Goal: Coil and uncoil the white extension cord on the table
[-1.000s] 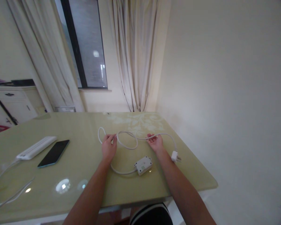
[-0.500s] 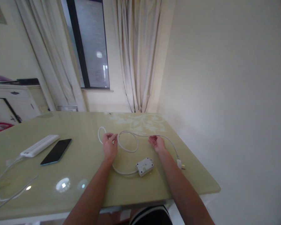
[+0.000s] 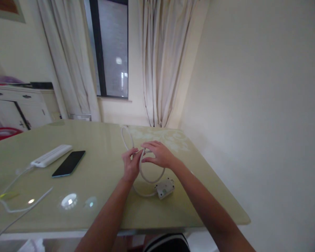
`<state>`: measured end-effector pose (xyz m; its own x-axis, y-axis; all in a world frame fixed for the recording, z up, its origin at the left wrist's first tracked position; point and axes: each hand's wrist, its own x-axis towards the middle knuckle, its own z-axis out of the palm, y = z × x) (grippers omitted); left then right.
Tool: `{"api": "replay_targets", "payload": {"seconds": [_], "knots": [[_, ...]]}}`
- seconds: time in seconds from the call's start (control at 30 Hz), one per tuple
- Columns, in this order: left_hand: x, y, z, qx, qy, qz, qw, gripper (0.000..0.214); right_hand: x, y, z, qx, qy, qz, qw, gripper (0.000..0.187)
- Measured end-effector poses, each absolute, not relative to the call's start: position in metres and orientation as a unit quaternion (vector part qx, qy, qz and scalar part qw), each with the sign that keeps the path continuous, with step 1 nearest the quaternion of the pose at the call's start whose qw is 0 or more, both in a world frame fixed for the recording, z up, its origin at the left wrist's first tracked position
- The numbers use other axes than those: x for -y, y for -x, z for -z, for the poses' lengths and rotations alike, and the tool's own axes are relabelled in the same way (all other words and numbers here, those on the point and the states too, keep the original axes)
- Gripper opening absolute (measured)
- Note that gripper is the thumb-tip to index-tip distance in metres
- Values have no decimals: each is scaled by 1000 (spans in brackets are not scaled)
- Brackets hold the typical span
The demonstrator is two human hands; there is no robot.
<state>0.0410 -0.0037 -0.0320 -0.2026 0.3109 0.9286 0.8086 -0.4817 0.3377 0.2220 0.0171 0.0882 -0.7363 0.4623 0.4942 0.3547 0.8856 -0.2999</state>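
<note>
Head view | left hand pinches white cable over table | right hand curved, thumb and fingers parted at cable loop, firm hold unclear | white box on table, just beside loop | black phone near white power strip

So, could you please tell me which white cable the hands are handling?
The looped cable joined to the small box; the cabling at left is untouched.

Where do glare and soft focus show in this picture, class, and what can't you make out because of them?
Head view: bright round glare spots on the glossy tabletop, toward its near edge; head view: pale reflections on the window pane; head view: soft detail, so any markings on the white box are unreadable.
</note>
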Motion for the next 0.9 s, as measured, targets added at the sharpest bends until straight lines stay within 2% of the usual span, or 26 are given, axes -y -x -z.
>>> {"api": "replay_targets", "payload": {"seconds": [0.1,0.2,0.3,0.43,0.5,0.57,0.7,0.9], "knots": [[3,-40,32,456,606,618,207,24,-29,-212,-107,957,218,-90,170,37],[2,-40,30,438,622,608,226,23,-38,-208,-107,954,249,-94,141,25],[3,-39,24,425,614,625,227,24,-46,-216,-105,933,278,-100,205,27],[3,-31,9,498,500,684,182,27,-67,-247,-117,845,380,-110,359,33],[1,-25,5,548,431,698,162,29,-79,-268,-126,796,435,-74,414,29],[-3,-20,4,571,406,702,130,31,-89,-289,-135,779,460,9,426,26],[-9,-19,10,546,425,721,44,32,-97,-322,-148,773,498,162,359,21],[-5,-29,7,467,487,719,-167,42,-88,-351,-179,743,554,260,272,12]]}}
